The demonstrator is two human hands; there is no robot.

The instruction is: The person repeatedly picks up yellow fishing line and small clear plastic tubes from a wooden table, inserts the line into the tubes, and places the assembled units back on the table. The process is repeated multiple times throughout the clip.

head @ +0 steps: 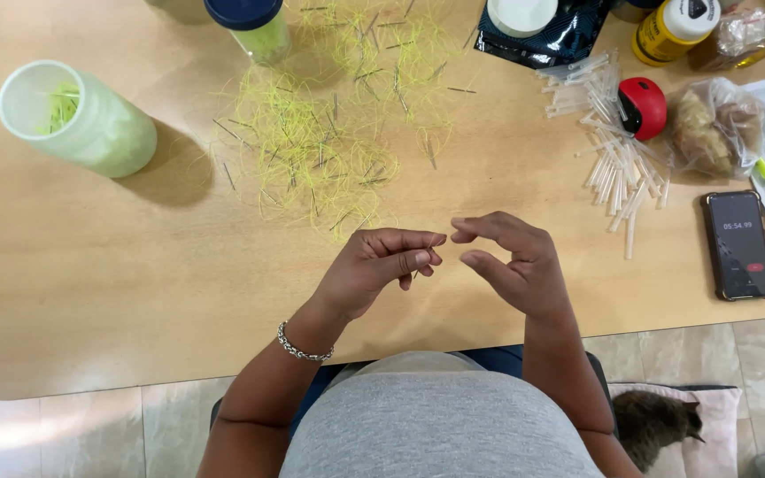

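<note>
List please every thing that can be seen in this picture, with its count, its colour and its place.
table: one, light wood, under everything
thread pile: one, yellow-green with thin needles, top centre
open jar: one, pale green, lying left
capped jar: one, dark blue lid, top
clear tubes: many, right of centre
red object: one, by the tubes
plastic bag: one, clear, brown contents, right
phone: one, black, right edge
yellow bottle: one, white cap, top right
dark pouch: one, top
cat: one, dark, on pink cushion, bottom right
bracelet: one, silver, left wrist
left hand: pinching something thin
right hand: open, beside it
</note>
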